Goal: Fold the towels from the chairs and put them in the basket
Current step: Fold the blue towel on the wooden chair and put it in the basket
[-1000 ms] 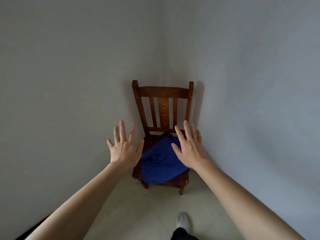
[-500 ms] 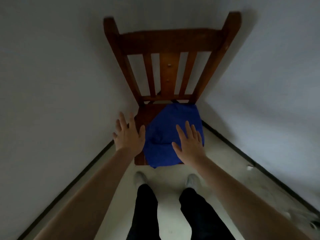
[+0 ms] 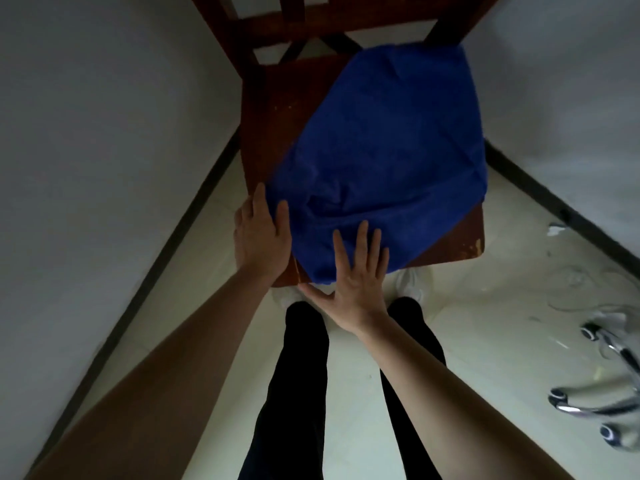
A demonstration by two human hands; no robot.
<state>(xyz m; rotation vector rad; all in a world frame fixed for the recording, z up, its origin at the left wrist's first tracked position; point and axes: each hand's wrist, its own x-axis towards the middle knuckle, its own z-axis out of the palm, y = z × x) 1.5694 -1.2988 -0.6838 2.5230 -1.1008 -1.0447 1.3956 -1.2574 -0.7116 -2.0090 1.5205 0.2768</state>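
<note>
A blue towel (image 3: 381, 161) lies spread and a little rumpled over the seat of a dark wooden chair (image 3: 266, 109) standing in a room corner. My left hand (image 3: 259, 237) rests at the towel's front left corner, fingers apart, its fingertips against the cloth edge. My right hand (image 3: 356, 268) lies flat with spread fingers on the towel's front edge, where it hangs over the seat. Neither hand has closed on the cloth. No basket is in view.
White walls close in on both sides of the chair, with dark skirting along the pale floor. My legs in black trousers (image 3: 301, 375) stand right before the seat. A swivel chair's chrome base with castors (image 3: 595, 393) sits at the right edge.
I have stepped closer and the view has tipped down onto the seat. Both hands have come down from above the towel to its front edge.
</note>
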